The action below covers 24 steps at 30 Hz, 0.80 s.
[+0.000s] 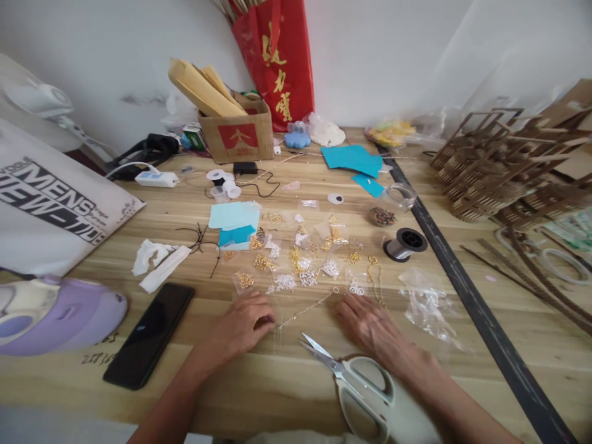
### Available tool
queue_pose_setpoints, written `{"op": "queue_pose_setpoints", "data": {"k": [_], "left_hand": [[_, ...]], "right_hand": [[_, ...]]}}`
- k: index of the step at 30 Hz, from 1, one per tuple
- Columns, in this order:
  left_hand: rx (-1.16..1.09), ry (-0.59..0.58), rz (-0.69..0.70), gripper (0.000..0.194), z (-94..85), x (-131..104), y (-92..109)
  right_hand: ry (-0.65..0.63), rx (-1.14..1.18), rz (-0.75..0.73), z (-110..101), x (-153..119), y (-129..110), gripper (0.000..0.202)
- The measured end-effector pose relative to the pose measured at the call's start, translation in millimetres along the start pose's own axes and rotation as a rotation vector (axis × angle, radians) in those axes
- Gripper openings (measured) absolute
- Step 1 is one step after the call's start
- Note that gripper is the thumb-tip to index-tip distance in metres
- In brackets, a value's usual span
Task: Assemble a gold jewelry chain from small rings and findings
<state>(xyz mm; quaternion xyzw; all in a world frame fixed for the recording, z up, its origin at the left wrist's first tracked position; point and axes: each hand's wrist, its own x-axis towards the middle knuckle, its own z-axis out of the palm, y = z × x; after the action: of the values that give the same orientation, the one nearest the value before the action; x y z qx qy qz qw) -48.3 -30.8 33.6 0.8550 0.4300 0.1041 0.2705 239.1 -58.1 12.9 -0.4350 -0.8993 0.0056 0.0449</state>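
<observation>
Fine silver-coloured chain (309, 307), lying slantwise on the wooden tabletop (259, 394) between the two hands; a small ring (336, 290) lies at its right end. Left hand (245, 320): half curled, with a hollow visible between thumb and fingers, beside the chain's left end; whether the fingertips pinch anything cannot be told. Right hand (370, 324): palm down and loosely open, fingers slightly bent, the fingertips near the ring; no object is visible in its grasp.

Nearer the wearer, kitchen-style scissors (340, 369) lie with blades parted and tips directed toward the chain. Beyond the chain are silver-coloured jump rings (355, 285), a heap of small silver-coloured findings (283, 283) and gold-coloured findings (245, 280). A gold-coloured chain (380, 287) lies beyond the right hand. Farther out are a wire spool (406, 244), crumpled clear plastic bags (428, 302) and, to the left, a black smartphone (148, 336).

Probable hazards, by cause: the slender links could twist or snag if drawn across the loose findings; a sleeve or wrist sweeping sideways could scatter and mix the heaps; the small ring could be lost against the wood grain if flicked; the parted blades could nick a finger moving low over the table.
</observation>
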Motion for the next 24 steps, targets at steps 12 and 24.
{"op": "queue_pose_setpoints", "data": {"k": [12, 24], "left_hand": [[-0.006, -0.091, 0.006, 0.012, 3.9, 2.3, 4.7], [0.072, -0.112, 0.070, 0.015, 8.5, 0.9, 3.9]], "right_hand": [[0.010, 0.233, -0.062, -19.4, 1.5, 1.3, 0.020], [0.076, 0.246, -0.105, -3.3, 4.5, 1.8, 0.026]]}}
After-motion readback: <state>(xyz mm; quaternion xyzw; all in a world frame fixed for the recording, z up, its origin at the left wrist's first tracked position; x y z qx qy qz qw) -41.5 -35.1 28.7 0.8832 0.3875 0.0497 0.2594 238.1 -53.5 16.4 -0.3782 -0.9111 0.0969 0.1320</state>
